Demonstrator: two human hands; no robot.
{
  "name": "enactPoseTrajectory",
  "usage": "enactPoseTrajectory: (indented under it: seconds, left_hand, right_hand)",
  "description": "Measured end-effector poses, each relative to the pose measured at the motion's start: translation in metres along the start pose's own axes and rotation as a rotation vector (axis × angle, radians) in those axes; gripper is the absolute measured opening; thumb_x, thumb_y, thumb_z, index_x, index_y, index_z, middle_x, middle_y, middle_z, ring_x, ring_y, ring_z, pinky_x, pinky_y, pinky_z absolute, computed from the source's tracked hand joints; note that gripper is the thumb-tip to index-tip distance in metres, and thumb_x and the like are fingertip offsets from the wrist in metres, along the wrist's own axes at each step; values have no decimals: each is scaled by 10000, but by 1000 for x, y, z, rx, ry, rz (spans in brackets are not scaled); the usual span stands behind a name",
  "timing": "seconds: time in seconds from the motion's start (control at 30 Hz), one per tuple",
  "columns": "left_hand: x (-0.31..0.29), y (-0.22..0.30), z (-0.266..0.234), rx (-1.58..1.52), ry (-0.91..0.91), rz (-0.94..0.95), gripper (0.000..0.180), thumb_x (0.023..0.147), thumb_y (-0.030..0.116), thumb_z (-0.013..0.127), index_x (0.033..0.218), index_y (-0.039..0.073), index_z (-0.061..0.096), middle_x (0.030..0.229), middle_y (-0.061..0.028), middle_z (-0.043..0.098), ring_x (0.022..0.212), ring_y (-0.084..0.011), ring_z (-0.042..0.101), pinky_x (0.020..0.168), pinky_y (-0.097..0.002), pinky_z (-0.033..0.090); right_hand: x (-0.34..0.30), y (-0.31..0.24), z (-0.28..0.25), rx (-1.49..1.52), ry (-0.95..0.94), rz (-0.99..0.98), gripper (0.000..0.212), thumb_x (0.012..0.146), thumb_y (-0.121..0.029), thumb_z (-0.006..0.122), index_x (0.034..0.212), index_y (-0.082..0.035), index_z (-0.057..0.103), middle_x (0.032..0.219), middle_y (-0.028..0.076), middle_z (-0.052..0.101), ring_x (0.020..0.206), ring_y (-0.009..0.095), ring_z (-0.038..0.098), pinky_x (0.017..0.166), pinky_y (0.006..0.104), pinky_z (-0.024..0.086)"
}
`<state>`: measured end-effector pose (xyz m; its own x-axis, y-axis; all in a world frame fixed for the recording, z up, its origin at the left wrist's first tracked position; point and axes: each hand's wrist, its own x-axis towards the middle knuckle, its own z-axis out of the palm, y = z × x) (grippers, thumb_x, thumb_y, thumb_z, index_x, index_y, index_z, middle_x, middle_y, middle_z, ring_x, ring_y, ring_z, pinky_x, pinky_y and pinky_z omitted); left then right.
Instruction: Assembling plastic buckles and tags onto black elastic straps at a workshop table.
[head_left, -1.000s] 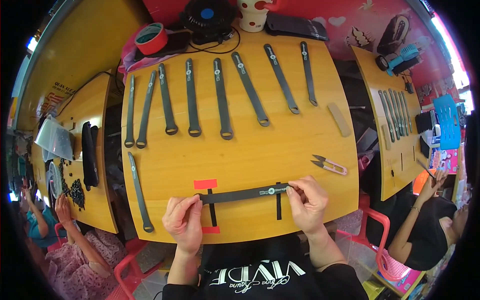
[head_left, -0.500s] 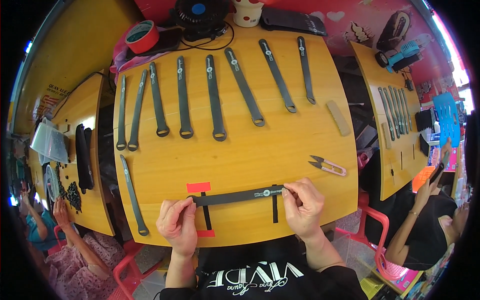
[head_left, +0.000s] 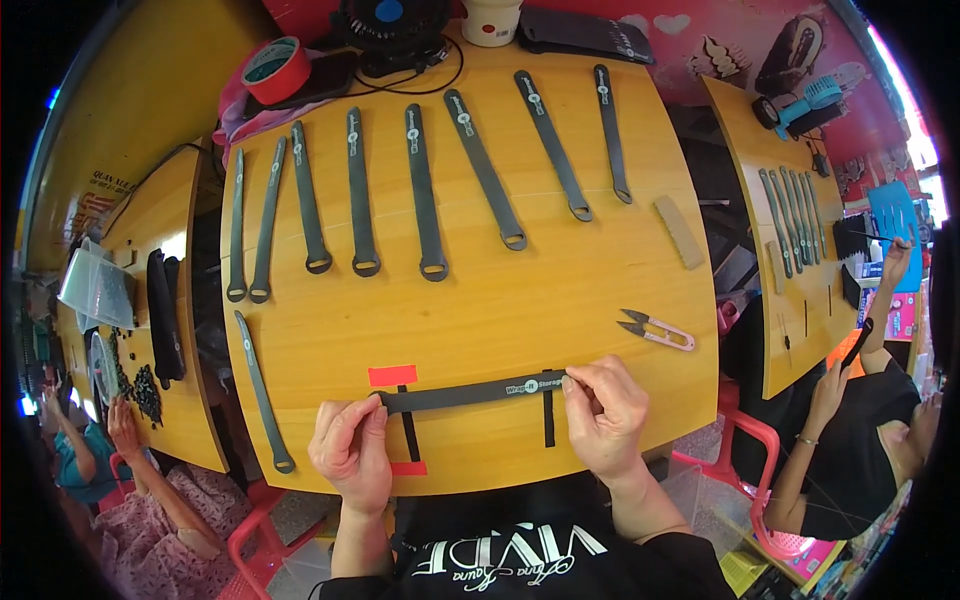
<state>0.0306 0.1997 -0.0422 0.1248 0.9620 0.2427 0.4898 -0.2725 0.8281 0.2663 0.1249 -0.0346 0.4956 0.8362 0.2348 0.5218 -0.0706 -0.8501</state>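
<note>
A dark grey rubbery strap (head_left: 465, 396) with pale printing is stretched level between my hands, over the near part of the table (head_left: 480, 320). My left hand (head_left: 352, 445) pinches its left end, mostly covering that tip. Closed on the right end, beside the printing, is my right hand (head_left: 608, 415). Beneath the strap, two black strips (head_left: 548, 415) lie on the tabletop. Red tape pieces (head_left: 393, 376) mark the ends of the left one. Similar straps (head_left: 427, 195), each with a slotted end, are laid out across the far half; another strap (head_left: 264, 400) lies at the near left.
Pink-handled thread snips (head_left: 656, 329) and a tan ridged block (head_left: 680, 232) lie at the right. Along the back stand a red tape roll (head_left: 276, 72), a black fan (head_left: 388, 40) and a white pot (head_left: 491, 22). Co-workers sit at tables on both sides.
My view has shifted slightly, while my hands keep the same pinch on the strap. At the right, a co-worker's hands have moved apart, one raised higher.
</note>
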Motion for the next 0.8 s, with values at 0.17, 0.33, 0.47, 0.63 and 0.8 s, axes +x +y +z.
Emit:
enactPoseTrajectory:
  seconds: [0.17, 0.33, 0.47, 0.63, 0.8]
  left_hand:
    - [1, -2, -1, -5, 5, -4, 160, 745, -110, 687, 877, -21, 671, 732, -78, 578, 657, -171, 533, 568, -252, 410]
    - [1, 3, -3, 40, 17, 6, 156, 753, -125, 663, 881, -36, 675, 739, -61, 575, 664, -130, 524, 590, -222, 408]
    - [5, 1, 3, 53, -23, 42, 174, 725, -121, 686, 869, -23, 683, 697, -68, 595, 623, -151, 521, 540, -253, 394]
    - [2, 3, 1, 74, 5, 44, 166, 728, -72, 716, 877, -4, 685, 706, -82, 605, 614, -206, 513, 547, -295, 405]
    - [3, 0, 0, 117, 11, 101, 165, 733, -90, 710, 878, -17, 683, 706, -71, 596, 624, -170, 511, 547, -266, 393]
  right_hand:
    - [-1, 1, 5, -10, 11, -12, 107, 762, 119, 631, 830, 37, 631, 716, 51, 530, 523, 77, 441, 451, 215, 313]
    - [2, -4, -2, -118, -72, -10, 132, 753, 121, 626, 855, 38, 626, 727, 117, 551, 573, 210, 535, 495, 279, 411]
    - [0, -3, -5, -89, -46, 47, 126, 767, 116, 622, 867, 39, 621, 741, 106, 545, 584, 176, 535, 512, 251, 417]
    - [-1, -1, -2, -53, -62, 62, 124, 779, 123, 609, 875, 45, 618, 759, 97, 544, 603, 157, 541, 508, 243, 415]
    - [-2, -4, 1, -87, -62, 66, 121, 781, 126, 606, 874, 49, 614, 762, 95, 544, 606, 154, 540, 512, 242, 419]
